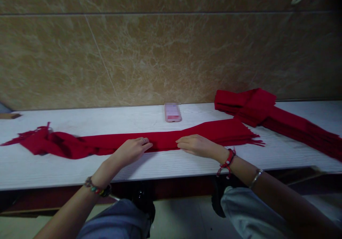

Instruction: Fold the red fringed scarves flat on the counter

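Observation:
A long red scarf (163,140) lies lengthwise along the white tabletop, folded into a narrow strip. Its right end lies flat with a loose fringe, while the left end is bunched and twisted. Near the middle, my left hand (133,149) pinches the scarf's near edge between thumb and fingers. A short stretch of cloth to the right, my right hand (196,145) has its fingers closed at the same edge. The fingertips of both hands are partly hidden against the fabric.
A phone (172,112) with a blurred screen lies behind the scarf, near the marbled wall (160,53). More folded red scarves (245,105) lie at the back right, stretching to the right edge. A small brown block (9,116) sits at the far left.

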`<action>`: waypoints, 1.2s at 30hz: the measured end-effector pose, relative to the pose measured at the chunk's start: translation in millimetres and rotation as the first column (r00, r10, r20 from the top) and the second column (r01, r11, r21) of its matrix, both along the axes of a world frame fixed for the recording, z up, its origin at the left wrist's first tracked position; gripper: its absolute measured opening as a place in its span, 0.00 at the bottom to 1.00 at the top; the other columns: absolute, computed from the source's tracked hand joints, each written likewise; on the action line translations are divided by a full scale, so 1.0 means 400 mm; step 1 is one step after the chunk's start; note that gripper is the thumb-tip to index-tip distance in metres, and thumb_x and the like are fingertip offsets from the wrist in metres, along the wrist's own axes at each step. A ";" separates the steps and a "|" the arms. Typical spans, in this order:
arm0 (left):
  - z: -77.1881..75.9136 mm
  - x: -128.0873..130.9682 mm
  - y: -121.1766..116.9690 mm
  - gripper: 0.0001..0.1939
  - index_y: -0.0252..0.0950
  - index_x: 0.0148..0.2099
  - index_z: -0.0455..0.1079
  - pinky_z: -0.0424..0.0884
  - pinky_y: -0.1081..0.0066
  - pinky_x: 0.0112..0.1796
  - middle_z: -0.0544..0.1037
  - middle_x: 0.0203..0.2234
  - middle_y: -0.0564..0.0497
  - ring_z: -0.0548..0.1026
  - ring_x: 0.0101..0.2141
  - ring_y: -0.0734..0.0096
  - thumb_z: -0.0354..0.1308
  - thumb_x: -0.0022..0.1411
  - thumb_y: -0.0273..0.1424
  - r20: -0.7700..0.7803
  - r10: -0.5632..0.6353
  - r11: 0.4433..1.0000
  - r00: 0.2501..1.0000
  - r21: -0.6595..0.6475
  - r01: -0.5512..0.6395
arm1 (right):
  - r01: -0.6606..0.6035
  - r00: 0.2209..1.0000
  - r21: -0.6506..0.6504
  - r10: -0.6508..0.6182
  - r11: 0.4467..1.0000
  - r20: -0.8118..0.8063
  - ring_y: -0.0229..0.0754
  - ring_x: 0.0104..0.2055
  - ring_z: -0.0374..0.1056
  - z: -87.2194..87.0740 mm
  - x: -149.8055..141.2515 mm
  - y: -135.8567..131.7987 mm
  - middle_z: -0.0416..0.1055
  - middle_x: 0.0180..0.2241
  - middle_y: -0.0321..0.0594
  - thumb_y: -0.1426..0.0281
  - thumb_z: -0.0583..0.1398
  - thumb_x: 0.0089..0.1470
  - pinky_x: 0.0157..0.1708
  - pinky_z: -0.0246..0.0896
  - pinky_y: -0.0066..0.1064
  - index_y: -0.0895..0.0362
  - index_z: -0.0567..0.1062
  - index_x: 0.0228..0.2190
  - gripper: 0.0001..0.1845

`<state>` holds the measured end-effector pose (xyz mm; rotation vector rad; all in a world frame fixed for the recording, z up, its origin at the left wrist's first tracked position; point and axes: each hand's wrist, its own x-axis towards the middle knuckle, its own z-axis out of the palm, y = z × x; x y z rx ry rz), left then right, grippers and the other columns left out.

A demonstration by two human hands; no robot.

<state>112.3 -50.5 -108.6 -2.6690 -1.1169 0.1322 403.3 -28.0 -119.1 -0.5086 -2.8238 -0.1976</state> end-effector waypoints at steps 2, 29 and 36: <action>0.004 0.005 0.001 0.17 0.35 0.50 0.65 0.70 0.66 0.37 0.72 0.43 0.42 0.72 0.40 0.61 0.44 0.60 0.21 -0.023 0.023 1.000 0.999 -0.009 -0.023 | 0.015 1.000 0.001 -0.015 1.000 0.009 0.41 0.44 0.66 0.004 0.006 -0.003 0.71 0.42 0.45 0.74 0.51 0.57 0.43 0.62 0.34 0.60 0.70 0.42 0.12; 0.023 0.024 -0.003 0.10 0.33 0.41 0.68 0.70 0.72 0.30 0.74 0.31 0.46 0.73 0.31 0.68 0.48 0.59 0.21 -0.018 -0.078 0.989 0.997 0.125 0.080 | 0.060 0.994 0.305 -0.030 0.950 -0.102 0.40 0.33 0.65 -0.011 0.047 -0.005 0.72 0.31 0.45 0.78 0.50 0.57 0.34 0.61 0.32 0.64 0.71 0.38 0.11; -0.013 0.026 -0.004 0.09 0.35 0.41 0.69 0.69 0.74 0.31 0.73 0.34 0.46 0.72 0.34 0.69 0.48 0.61 0.26 0.050 -0.089 0.991 0.995 0.107 0.083 | 0.025 1.000 0.231 -0.027 0.973 0.008 0.40 0.34 0.64 -0.023 0.050 -0.011 0.71 0.33 0.44 0.78 0.51 0.56 0.33 0.60 0.30 0.62 0.69 0.43 0.13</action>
